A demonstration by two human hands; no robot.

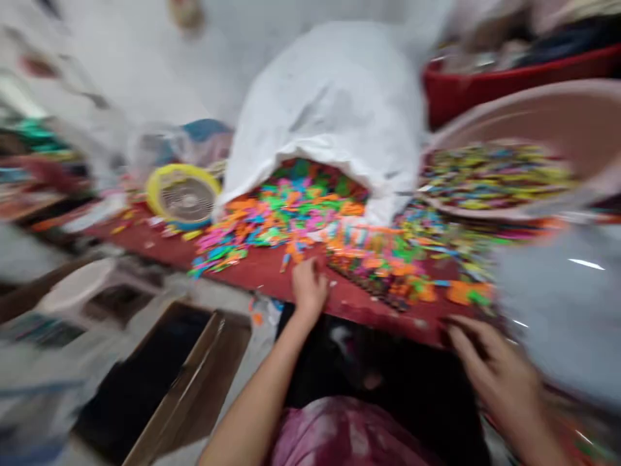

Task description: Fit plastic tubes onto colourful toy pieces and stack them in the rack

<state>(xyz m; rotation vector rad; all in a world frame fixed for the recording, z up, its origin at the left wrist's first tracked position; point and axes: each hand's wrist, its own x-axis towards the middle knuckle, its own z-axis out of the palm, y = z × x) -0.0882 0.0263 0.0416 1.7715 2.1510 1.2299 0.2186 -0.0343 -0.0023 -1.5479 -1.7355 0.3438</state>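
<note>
Many small bright plastic pieces (291, 210) spill from the mouth of a large white sack (334, 90) onto a red tabletop (262, 268). My left hand (309, 285) rests at the front edge of the table, its fingertips near the orange pieces; motion blur hides whether it holds anything. Right of it, a dark strip or tray (361, 281) lies slanted, covered with orange, pink and green pieces. My right hand (490, 356) is at the table's right front edge, thumb and fingers apart, with nothing visible between them.
A pink basin (577, 136) of thin, colourful pieces stands at the right, before a red tub (514, 81). A pale smooth surface (563, 304) lies beside my right hand. A yellow-rimmed basket (155, 188) sits left of the sack. An open cardboard box (194, 382) stands below left.
</note>
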